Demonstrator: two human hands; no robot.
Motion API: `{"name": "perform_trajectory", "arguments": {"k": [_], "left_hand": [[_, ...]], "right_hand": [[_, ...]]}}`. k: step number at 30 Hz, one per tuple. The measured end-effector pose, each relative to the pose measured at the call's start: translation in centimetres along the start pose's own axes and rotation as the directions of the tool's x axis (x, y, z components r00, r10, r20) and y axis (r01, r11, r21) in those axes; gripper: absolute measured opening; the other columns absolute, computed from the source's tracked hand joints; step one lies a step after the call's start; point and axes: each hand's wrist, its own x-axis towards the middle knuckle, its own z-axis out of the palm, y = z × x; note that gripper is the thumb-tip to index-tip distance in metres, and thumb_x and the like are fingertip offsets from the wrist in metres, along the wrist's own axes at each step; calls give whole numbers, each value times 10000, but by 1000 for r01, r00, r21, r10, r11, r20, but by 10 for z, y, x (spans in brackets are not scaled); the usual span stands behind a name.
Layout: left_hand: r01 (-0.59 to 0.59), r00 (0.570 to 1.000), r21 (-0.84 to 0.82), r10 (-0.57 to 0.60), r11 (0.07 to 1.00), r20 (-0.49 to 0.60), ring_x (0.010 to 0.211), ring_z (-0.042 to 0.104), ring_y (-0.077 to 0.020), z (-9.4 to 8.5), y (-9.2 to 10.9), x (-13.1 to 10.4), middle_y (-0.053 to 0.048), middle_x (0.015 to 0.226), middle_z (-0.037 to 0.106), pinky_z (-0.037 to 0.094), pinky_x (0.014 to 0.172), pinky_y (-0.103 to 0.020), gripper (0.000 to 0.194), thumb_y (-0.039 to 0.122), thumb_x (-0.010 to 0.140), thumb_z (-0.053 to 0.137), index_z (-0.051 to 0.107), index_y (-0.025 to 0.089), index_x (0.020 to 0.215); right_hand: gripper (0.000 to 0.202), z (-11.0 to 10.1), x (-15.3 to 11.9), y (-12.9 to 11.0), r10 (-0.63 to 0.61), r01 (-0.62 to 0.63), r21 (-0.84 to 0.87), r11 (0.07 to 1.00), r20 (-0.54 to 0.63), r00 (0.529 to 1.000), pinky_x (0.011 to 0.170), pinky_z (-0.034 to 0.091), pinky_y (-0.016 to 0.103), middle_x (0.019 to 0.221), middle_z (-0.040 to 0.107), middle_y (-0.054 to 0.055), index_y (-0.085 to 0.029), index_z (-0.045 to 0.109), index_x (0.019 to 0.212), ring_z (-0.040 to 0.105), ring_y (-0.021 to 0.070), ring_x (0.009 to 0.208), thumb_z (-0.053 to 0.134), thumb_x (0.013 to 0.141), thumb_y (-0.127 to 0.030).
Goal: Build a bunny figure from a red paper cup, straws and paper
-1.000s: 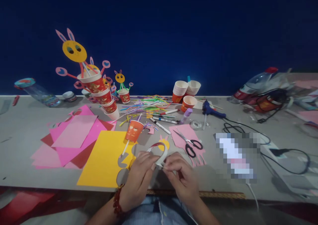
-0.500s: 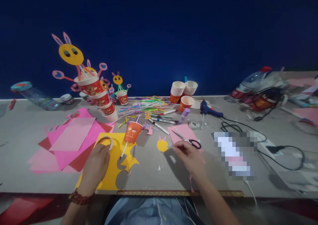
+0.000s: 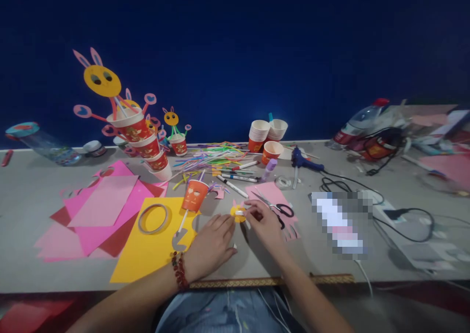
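My left hand (image 3: 215, 242) lies low over the table with fingers stretched out, its fingertips at the left edge of a small yellow paper rabbit head (image 3: 238, 219) with pink ears. My right hand (image 3: 265, 224) pinches a small whitish strip of tape (image 3: 240, 213) over that head. A tape roll (image 3: 141, 220) lies on the yellow paper (image 3: 128, 262) to the left. Scissors (image 3: 284, 210) with black handles rest on pink paper (image 3: 273, 193) just beyond my right hand. An orange paper cup (image 3: 194, 196) with a straw lies behind my left hand.
Stacked cups with finished rabbit figures (image 3: 103, 81) stand at the back left. Pink sheets (image 3: 105, 201) lie at left. Straws (image 3: 220, 154), markers (image 3: 233, 186) and a glue gun (image 3: 304, 161) with its cord are across the back. A blurred-out device (image 3: 340, 225) lies at right.
My left hand has let go of the tape roll and moved right to the rabbit head. My right hand has shifted slightly left, bringing the strip onto the head.
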Motion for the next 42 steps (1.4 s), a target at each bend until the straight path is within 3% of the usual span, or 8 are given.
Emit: {"name": "perform_trajectory", "arguments": {"k": [11, 22, 30, 37, 42], "left_hand": [[11, 1000, 25, -11, 1000, -2, 1352, 461, -338, 14, -1, -1, -199, 1426, 535, 360, 1147, -475, 702, 571, 891, 568, 485, 87, 1393], [35, 999, -23, -35, 999, 3, 1304, 507, -330, 10, -3, 2, -184, 1397, 554, 400, 1123, -457, 674, 528, 865, 633, 493, 106, 1371], [24, 999, -25, -23, 999, 26, 1332, 481, -321, 5, -4, 6, -178, 1477, 496, 401, 1110, -457, 716, 573, 843, 640, 483, 121, 1377], [-9, 999, -22, 10, 1000, 36, 1311, 483, -358, 6, -8, 8, -201, 1463, 501, 392, 1095, -489, 882, 698, 762, 638, 470, 100, 1387], [-10, 999, -52, 12, 999, 37, 1311, 484, -350, 5, -8, 8, -196, 1473, 491, 378, 1109, -479, 921, 704, 766, 629, 411, 112, 1438]], "right_hand": [[108, 5, 0, -1, -19, 16, -185, 983, -12, 1000, 651, 493, 287, 795, 713, 22, -200, 604, 917, 679, 202, 742, 552, 823, -215], [65, 8, 0, -2, -46, 30, -373, 927, -34, 998, 675, 471, 300, 803, 698, 39, -203, 585, 874, 664, 217, 772, 529, 841, -206], [45, 10, -1, 0, -145, 113, -473, 874, -32, 989, 696, 452, 317, 802, 688, 43, -201, 590, 869, 630, 230, 788, 545, 867, -195], [208, 2, -8, -10, -281, 263, -709, 655, 94, 955, 761, 451, 365, 978, 647, 100, -209, 670, 1050, 575, 272, 906, 543, 904, -133], [375, -3, -20, -9, -305, 428, -737, 523, 306, 902, 803, 457, 410, 1156, 661, 95, -236, 659, 1206, 562, 290, 950, 568, 881, -73]]}}
